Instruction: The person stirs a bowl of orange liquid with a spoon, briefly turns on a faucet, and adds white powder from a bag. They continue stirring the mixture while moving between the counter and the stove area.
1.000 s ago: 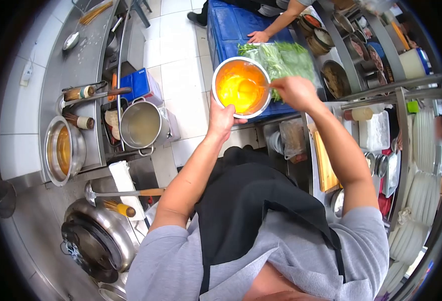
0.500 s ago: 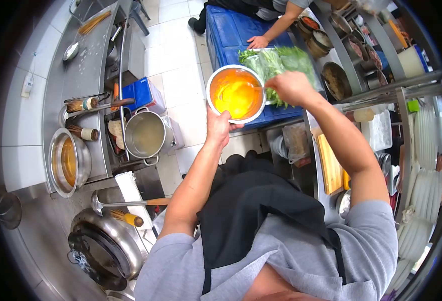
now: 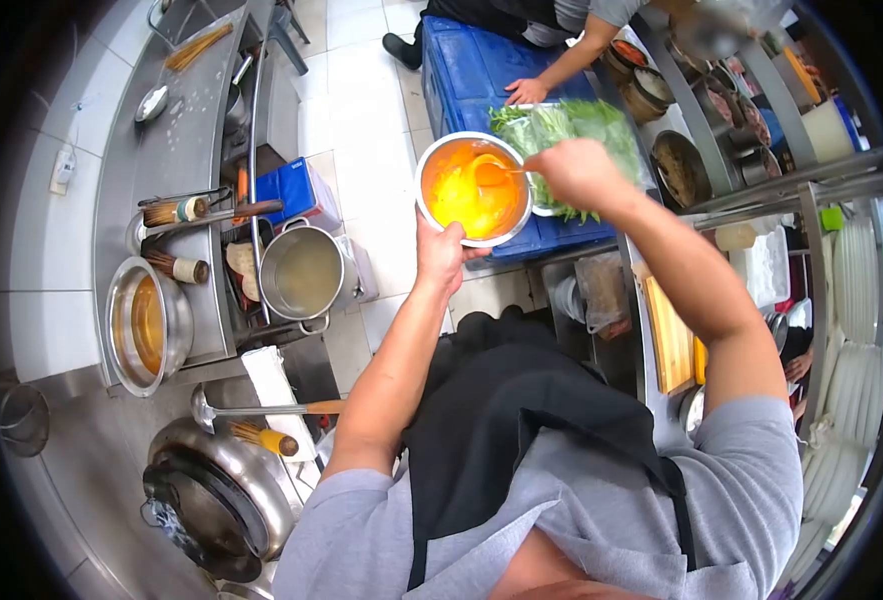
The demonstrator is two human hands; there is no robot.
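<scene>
L hand [image 3: 441,255]: gripping bowl [image 3: 517,224], near side | R hand [image 3: 581,175]: closed on spoon [image 3: 491,170] | yellow mix [image 3: 453,205]: in bowl, ahead of L grip | greens [image 3: 611,140]: beyond R grip | Tech.: brace bowl; stir w/ low, even strokes, scraping walls, min. splash.

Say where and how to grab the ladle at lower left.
I'd grip the ladle by its wooden handle, coming from above on the apron side. That end points toward the wearer and looks thicker than the slim metal shaft; the scoop sits at the far end.
</scene>
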